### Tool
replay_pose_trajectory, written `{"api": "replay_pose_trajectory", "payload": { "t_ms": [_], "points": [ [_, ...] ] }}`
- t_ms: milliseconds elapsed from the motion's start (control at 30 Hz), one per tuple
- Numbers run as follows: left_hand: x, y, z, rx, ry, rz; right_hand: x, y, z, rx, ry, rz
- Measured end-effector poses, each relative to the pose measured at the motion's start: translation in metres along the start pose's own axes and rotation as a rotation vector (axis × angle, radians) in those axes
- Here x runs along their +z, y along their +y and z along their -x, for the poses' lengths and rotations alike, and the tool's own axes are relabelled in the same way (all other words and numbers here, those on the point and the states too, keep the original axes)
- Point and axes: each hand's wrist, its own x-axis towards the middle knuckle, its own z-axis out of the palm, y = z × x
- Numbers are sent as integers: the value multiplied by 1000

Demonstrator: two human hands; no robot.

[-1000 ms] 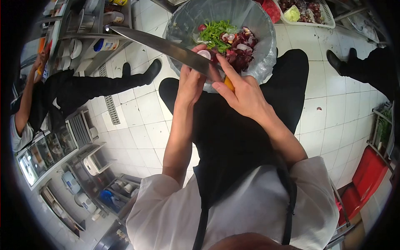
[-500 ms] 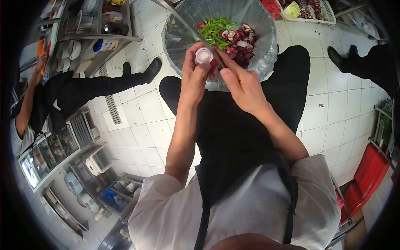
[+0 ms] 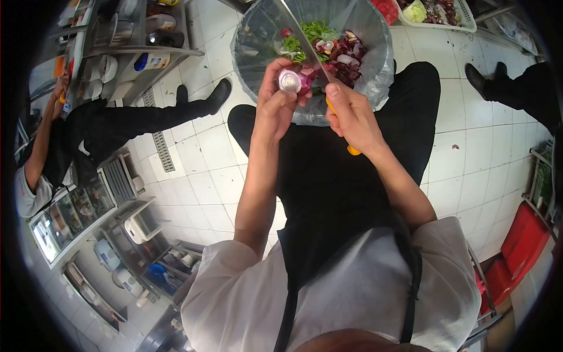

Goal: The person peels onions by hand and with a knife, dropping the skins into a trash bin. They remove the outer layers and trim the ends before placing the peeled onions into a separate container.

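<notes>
On my feed the left hand (image 3: 272, 108) is curled around a small red onion (image 3: 290, 80), thumb and fingers closed on it, with the pale cut face turned up toward the camera. The onion sits at the fingertips, directly over the near rim of the lined bin (image 3: 253, 44). The right hand (image 3: 352, 120) is wrapped shut around a knife (image 3: 306, 40). The yellow handle end pokes out below the palm, and the long blade runs up and left across the bin mouth, passing just beside the onion. I cannot tell whether the edge touches the onion. Both hands are close together, nearly touching at the fingertips.

Inside the bin I see green trimmings (image 3: 316, 29) lying against purple onion skins (image 3: 347, 58). The bin stands on the white tiled floor (image 3: 193, 170) between the person's dark-trousered knees. A white basket (image 3: 459, 19) of vegetable pieces is at the top right, just beyond the bin. Another person (image 3: 35, 176) stands at the left by a metal shelf (image 3: 138, 53), and a black shoe (image 3: 478, 76) of someone else shows at the right
</notes>
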Motion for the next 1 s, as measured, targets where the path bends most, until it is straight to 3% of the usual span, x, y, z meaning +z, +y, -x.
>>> {"api": "replay_pose_trajectory", "payload": {
  "t_ms": [200,300,600,700,800,900,1000],
  "points": [
    [-7,-6,-4,-56,-72,32,-6,6,-2,-14,58,49],
    [-3,-8,-5,-60,-32,103,-7,4,-2,-107,36,112],
    [3,-7,-2,-34,44,-52,-5,6,-1,-122,-53,146],
    [0,-6,0,5,2,-85,-7,10,-1,-64,-14,191],
    [-4,-12,-1,34,-3,-37,-4,9,-3,-143,44,210],
    [-9,-13,3,27,-71,192,-9,17,-13,-160,176,227],
    [-18,-5,9,32,29,77,-33,7,-17,-9,194,70]
  ]
}}
